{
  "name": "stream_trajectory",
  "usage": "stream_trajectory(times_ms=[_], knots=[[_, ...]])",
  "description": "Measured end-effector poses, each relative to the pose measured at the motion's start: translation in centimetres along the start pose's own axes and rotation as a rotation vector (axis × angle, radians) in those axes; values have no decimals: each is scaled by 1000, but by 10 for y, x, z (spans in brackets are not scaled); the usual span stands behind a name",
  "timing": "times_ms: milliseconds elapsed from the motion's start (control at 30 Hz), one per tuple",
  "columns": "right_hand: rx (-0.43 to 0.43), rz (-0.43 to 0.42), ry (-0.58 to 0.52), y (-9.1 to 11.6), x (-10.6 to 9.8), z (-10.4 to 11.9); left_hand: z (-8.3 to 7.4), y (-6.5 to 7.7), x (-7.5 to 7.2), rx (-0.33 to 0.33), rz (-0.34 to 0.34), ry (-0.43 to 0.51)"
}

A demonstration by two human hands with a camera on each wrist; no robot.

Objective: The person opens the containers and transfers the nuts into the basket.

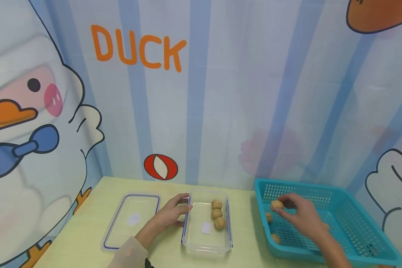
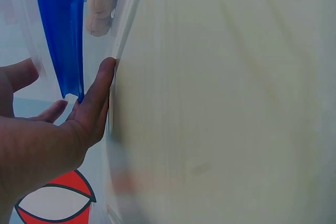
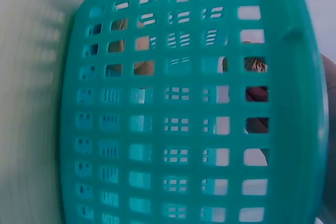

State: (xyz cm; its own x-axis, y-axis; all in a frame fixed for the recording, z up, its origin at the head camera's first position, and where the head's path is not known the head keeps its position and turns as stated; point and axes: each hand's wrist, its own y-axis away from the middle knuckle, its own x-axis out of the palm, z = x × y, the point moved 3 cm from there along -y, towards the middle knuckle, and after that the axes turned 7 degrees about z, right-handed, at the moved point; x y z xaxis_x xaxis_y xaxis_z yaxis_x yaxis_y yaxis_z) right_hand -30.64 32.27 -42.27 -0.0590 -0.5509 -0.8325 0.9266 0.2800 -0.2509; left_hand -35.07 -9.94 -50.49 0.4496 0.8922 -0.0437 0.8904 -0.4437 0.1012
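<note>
A clear plastic box point(image 1: 206, 245) with a blue seal stands on the table, with three walnuts point(image 1: 216, 214) in a row along its right inside wall. My left hand point(image 1: 171, 213) rests against the left side of this box, fingers extended; its blue latch point(image 2: 62, 40) shows beside the fingers in the left wrist view. Over the turquoise basket point(image 1: 301, 251), my right hand point(image 1: 301, 214) pinches a walnut point(image 1: 277, 205) between thumb and fingers. More walnuts point(image 1: 276, 238) lie in the basket, one partly behind the right wrist. In the right wrist view the basket wall point(image 3: 178, 108) hides most of that hand.
To the left of the box lies a clear lid point(image 1: 134, 208) with a blue seal and a pale label. A printed duck curtain point(image 1: 221, 93) hangs right behind the pale yellow table point(image 1: 246, 223). The basket's raised rim stands around the right hand's area.
</note>
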Motion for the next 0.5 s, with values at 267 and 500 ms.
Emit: stream_trajectory(times_ms=[267, 500], knots=[[41, 24, -32, -7, 5, -14, -1, 0, 0, 2, 5, 1], [79, 43, -45, -7, 10, -23, 1, 0, -1, 4, 6, 0]])
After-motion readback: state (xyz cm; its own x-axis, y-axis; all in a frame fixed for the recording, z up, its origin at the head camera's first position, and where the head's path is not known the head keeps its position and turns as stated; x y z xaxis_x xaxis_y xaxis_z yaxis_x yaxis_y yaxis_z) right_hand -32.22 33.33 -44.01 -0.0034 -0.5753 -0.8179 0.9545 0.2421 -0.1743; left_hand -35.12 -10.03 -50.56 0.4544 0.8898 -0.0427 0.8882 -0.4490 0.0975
